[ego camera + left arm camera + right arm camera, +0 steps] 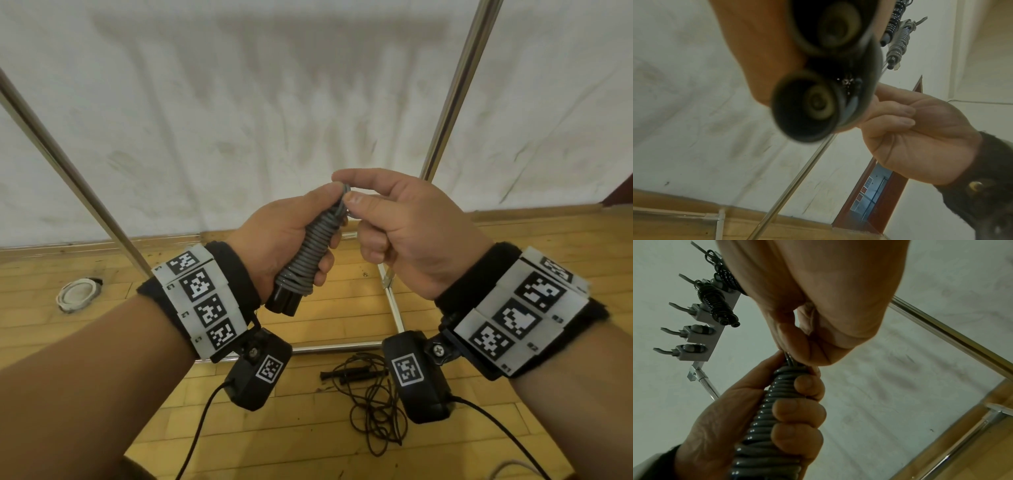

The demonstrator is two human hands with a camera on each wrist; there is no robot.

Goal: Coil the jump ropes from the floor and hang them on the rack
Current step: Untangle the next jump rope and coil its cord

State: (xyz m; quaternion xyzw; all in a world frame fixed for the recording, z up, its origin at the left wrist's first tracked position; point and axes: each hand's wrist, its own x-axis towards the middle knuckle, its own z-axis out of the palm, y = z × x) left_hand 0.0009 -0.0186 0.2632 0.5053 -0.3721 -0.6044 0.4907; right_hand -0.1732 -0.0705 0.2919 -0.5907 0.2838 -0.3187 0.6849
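My left hand (pixel 291 236) grips a grey jump rope (pixel 310 250) wound tightly round its two black handles (pixel 284 301), held upright in front of me. In the left wrist view the handle ends (pixel 807 104) fill the frame, blurred. My right hand (pixel 346 195) pinches the rope's top loop between thumb and forefinger; the right wrist view shows the grey coil (pixel 774 402) and that pinch from below. A grey rack (pixel 701 331) with hooks hangs high on a metal frame, two coiled ropes (pixel 715 303) hanging on it. An uncoiled black jump rope (pixel 370 401) lies on the floor.
Metal frame poles (pixel 455 85) slant up on both sides, with base bars (pixel 390 294) on the wooden floor. A white coiled ring (pixel 78 294) lies on the floor at left. A white wall stands behind. Camera cables trail from both wrists.
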